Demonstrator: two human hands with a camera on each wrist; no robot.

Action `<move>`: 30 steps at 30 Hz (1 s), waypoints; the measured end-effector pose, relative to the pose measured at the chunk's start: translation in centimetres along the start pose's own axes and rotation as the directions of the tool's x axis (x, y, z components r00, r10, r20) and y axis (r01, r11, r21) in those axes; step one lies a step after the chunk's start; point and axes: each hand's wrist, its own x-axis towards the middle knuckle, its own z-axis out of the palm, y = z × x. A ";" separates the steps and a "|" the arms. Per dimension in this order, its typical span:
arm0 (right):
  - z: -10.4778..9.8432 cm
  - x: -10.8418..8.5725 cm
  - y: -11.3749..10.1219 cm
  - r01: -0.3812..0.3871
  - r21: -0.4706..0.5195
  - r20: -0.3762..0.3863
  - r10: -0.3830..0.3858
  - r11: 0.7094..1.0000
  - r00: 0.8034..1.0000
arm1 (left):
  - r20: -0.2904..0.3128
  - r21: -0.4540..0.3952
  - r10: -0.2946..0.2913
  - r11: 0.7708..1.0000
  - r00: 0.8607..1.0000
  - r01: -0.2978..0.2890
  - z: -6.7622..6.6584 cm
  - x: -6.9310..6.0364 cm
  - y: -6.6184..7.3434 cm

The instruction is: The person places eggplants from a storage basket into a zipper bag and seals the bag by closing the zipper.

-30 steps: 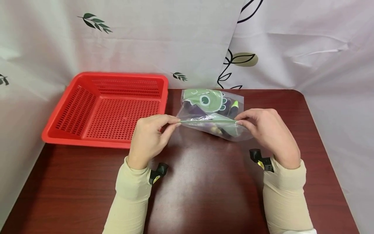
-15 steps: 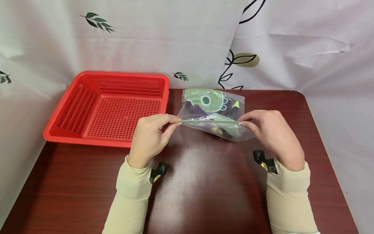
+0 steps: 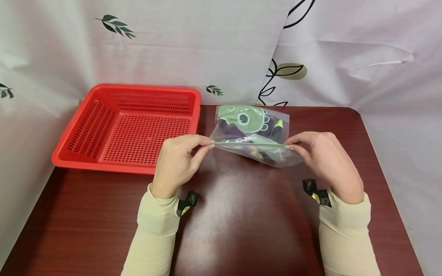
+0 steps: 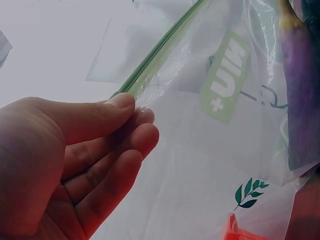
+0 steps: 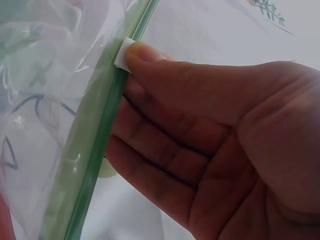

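A clear zip bag with a green cartoon print is held up over the far part of the table. Through the plastic show a purple thing with a yellowish end and a dark thing with a bright green tip. At the left end of the green zip strip, my left hand pinches the edge between thumb and fingertips. My right hand pinches a white slider on the strip, near its right end. The strip is stretched between both hands.
A red perforated plastic basket stands left of the bag, partly behind my left hand. The dark red-brown table ends at a white leaf-printed curtain. Small black cameras sit on both wrists.
My right hand has slid a little to the right along the zip strip, with the slider in its fingers. My left hand keeps its hold at the left end.
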 end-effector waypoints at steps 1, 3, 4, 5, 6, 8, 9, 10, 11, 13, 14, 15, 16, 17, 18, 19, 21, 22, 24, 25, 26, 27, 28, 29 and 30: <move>0.0 0.0 0.0 0.002 -0.001 0.000 -0.002 1.000 1.000 | 0.000 0.001 -0.001 1.000 1.000 0.001 0.0 0.0 0.0; 0.0 -0.1 0.1 0.005 -0.001 -0.001 -0.005 1.000 1.000 | 0.000 0.004 -0.004 1.000 1.000 0.004 0.0 0.0 0.0; 0.0 -0.1 0.1 0.006 -0.002 -0.004 -0.006 1.000 1.000 | 0.001 0.005 -0.005 1.000 1.000 0.005 0.0 0.0 0.0; -0.1 -0.2 0.1 0.007 -0.003 -0.006 -0.007 1.000 1.000 | 0.002 0.007 -0.008 1.000 1.000 0.008 0.0 -0.1 0.0; -0.1 -0.2 0.2 0.008 -0.005 -0.009 -0.008 1.000 1.000 | 0.001 0.007 -0.008 1.000 1.000 0.008 0.0 -0.1 0.0; -0.1 -0.3 0.2 0.007 -0.007 -0.012 -0.007 1.000 1.000 | 0.000 0.011 -0.010 1.000 1.000 0.010 0.0 -0.1 -0.1; -0.1 -0.3 0.3 0.006 -0.010 -0.014 -0.006 1.000 1.000 | 0.000 0.012 -0.011 1.000 1.000 0.011 0.0 -0.1 -0.1; -0.1 -0.3 0.3 0.005 -0.012 -0.014 -0.005 1.000 1.000 | 0.000 0.014 -0.013 1.000 1.000 0.013 0.0 -0.1 -0.1; -0.2 -0.3 0.4 0.004 -0.013 -0.014 -0.004 1.000 1.000 | -0.001 0.015 -0.016 1.000 1.000 0.016 0.0 -0.1 -0.1; -0.2 -0.3 0.4 0.003 -0.014 -0.012 -0.003 1.000 1.000 | -0.003 0.016 -0.019 1.000 1.000 0.019 0.0 -0.1 -0.1; -0.2 -0.4 0.5 0.002 -0.016 -0.011 -0.002 1.000 1.000 | -0.003 0.016 -0.021 1.000 1.000 0.021 0.0 -0.1 -0.1; -0.2 -0.4 0.5 0.003 -0.016 -0.010 -0.003 1.000 1.000 | -0.002 0.016 -0.021 1.000 1.000 0.021 -0.1 -0.1 -0.1; -0.3 -0.4 0.5 0.002 -0.015 -0.008 -0.002 1.000 1.000 | -0.001 0.017 -0.021 1.000 1.000 0.021 -0.1 -0.1 -0.1; -0.3 -0.4 0.5 0.002 -0.016 -0.007 -0.002 1.000 1.000 | -0.001 0.018 -0.020 1.000 1.000 0.020 -0.1 -0.1 -0.1; -0.3 -0.4 0.5 0.003 -0.018 -0.008 -0.003 1.000 1.000 | -0.001 0.018 -0.019 1.000 1.000 0.019 -0.1 -0.1 -0.1; -0.3 -0.4 0.5 0.003 -0.019 -0.008 -0.003 1.000 1.000 | -0.001 0.017 -0.017 1.000 1.000 0.017 -0.1 -0.1 -0.1; -0.4 -0.4 0.5 0.002 -0.020 -0.007 -0.002 1.000 1.000 | -0.001 0.019 -0.014 1.000 1.000 0.014 -0.1 -0.1 -0.1; -0.4 -0.4 0.5 0.001 -0.020 -0.007 -0.002 1.000 1.000 | -0.002 0.019 -0.012 1.000 1.000 0.012 -0.1 -0.2 -0.1; -0.4 -0.4 0.6 0.000 -0.021 -0.009 0.000 1.000 1.000 | -0.005 0.018 -0.009 1.000 1.000 0.010 -0.1 -0.2 -0.1; -0.4 -0.4 0.6 0.000 -0.021 -0.009 0.000 1.000 1.000 | -0.006 0.019 -0.008 1.000 1.000 0.008 -0.1 -0.2 -0.1; -0.4 -0.5 0.6 -0.001 -0.021 -0.009 0.001 1.000 1.000 | -0.007 0.016 -0.009 1.000 1.000 0.009 -0.1 -0.2 -0.1; -0.4 -0.5 0.6 0.000 -0.021 -0.010 0.000 1.000 1.000 | -0.008 0.016 -0.008 1.000 1.000 0.008 -0.2 -0.2 -0.1; -0.4 -0.5 0.7 0.000 -0.021 -0.011 0.000 1.000 1.000 | -0.009 0.014 -0.007 1.000 1.000 0.008 -0.2 -0.2 -0.1; -0.5 -0.5 0.7 0.000 -0.021 -0.012 0.000 1.000 1.000 | -0.009 0.012 -0.008 1.000 1.000 0.008 -0.2 -0.2 -0.1; -0.5 -0.5 0.8 0.000 -0.021 -0.012 0.000 1.000 1.000 | -0.009 0.011 -0.008 1.000 1.000 0.008 -0.2 -0.2 -0.1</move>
